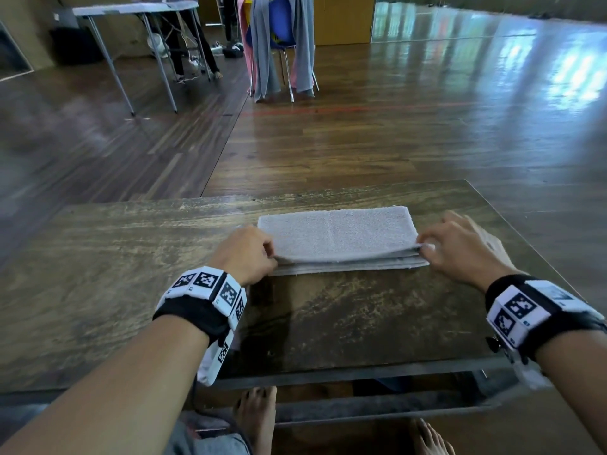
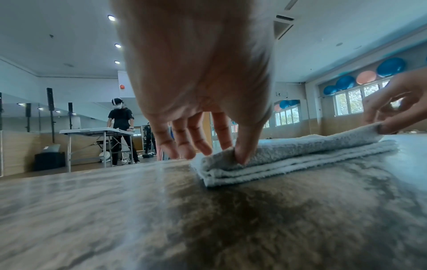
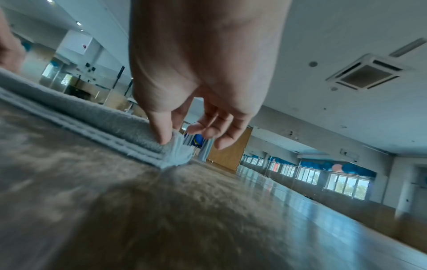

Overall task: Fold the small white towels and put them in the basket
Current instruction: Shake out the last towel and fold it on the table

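A small white towel (image 1: pixel 338 236) lies folded in several layers on the dark wooden table (image 1: pixel 115 274), toward its far right part. My left hand (image 1: pixel 244 254) pinches the top layer at the towel's near left corner (image 2: pixel 221 155). My right hand (image 1: pixel 460 247) pinches the top layer at the near right corner (image 3: pixel 171 144), thumb and forefinger together, the other fingers loose. The top layer is lifted slightly along the near edge between the two hands. No basket shows in any view.
The table's near edge (image 1: pixel 328 376) is just in front of my bare feet. Beyond the table is wooden floor. A chair draped with grey and pink cloths (image 1: pixel 279 44) stands far off, and a person works at a white folding table (image 2: pixel 97 130) at the far left.
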A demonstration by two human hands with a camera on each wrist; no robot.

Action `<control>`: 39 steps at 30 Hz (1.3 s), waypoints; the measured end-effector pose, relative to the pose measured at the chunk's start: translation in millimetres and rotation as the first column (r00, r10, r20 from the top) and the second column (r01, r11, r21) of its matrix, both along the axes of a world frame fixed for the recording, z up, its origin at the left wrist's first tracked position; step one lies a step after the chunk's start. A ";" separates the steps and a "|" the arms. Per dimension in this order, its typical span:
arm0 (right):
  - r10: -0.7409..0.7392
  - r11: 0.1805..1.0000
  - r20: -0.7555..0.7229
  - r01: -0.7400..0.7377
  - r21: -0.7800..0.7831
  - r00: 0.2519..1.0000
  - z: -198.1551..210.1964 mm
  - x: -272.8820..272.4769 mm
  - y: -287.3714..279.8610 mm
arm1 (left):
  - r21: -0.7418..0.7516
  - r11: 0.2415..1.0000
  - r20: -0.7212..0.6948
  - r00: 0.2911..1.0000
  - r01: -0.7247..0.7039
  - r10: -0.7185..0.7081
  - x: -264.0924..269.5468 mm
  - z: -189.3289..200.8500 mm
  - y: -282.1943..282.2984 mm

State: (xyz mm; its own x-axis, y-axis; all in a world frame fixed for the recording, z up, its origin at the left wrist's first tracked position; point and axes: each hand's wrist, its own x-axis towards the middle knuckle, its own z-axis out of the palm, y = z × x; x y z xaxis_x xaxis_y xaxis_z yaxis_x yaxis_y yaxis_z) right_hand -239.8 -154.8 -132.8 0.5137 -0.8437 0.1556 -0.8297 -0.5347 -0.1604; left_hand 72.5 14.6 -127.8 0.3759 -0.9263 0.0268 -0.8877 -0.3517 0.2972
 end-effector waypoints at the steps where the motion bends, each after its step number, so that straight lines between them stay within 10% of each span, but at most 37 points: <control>1: -0.047 0.999 0.034 0.047 0.006 0.998 3.5 0.6 -3.7 | -0.032 0.999 0.016 0.999 -0.034 0.035 2.1 2.3 -2.5; 5: -0.156 0.987 0.309 0.138 0.078 0.938 14.8 17.6 -31.0 | -0.258 0.948 0.019 0.980 -0.188 0.199 3.8 22.1 -17.1; 13: -0.101 0.960 0.893 -0.192 0.202 0.439 30.2 43.5 -54.1 | -0.592 0.707 -0.408 0.900 -0.387 0.151 -1.5 42.7 -34.6; 20: -0.369 0.826 0.674 -0.107 0.554 0.639 2.2 3.1 -31.9 | -0.079 0.764 -0.822 0.476 -0.640 0.314 0.3 14.4 -9.8; 27: -0.388 0.740 0.465 -0.032 0.672 0.796 -7.2 -9.5 -14.0 | 0.171 0.812 -0.818 0.378 -0.558 0.433 -5.6 2.7 -6.6; 33: -0.372 0.804 0.448 0.041 0.593 0.813 -12.0 -9.1 -11.5 | 0.182 0.794 -0.677 0.512 -0.580 0.529 -5.6 -1.1 -3.9; 39: -0.117 0.977 0.198 0.077 0.200 0.973 -5.5 -1.9 -3.1 | -0.071 0.951 -0.186 0.941 -0.300 0.283 -12.3 -1.3 -7.4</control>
State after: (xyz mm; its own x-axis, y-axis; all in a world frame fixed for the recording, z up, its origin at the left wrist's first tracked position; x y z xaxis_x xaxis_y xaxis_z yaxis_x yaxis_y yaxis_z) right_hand -241.7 -157.9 -138.3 0.4013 -0.9122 0.0824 -0.8136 -0.3964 -0.4253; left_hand 60.2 7.3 -129.1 0.6359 -0.7715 0.0219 -0.6831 -0.5494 0.4811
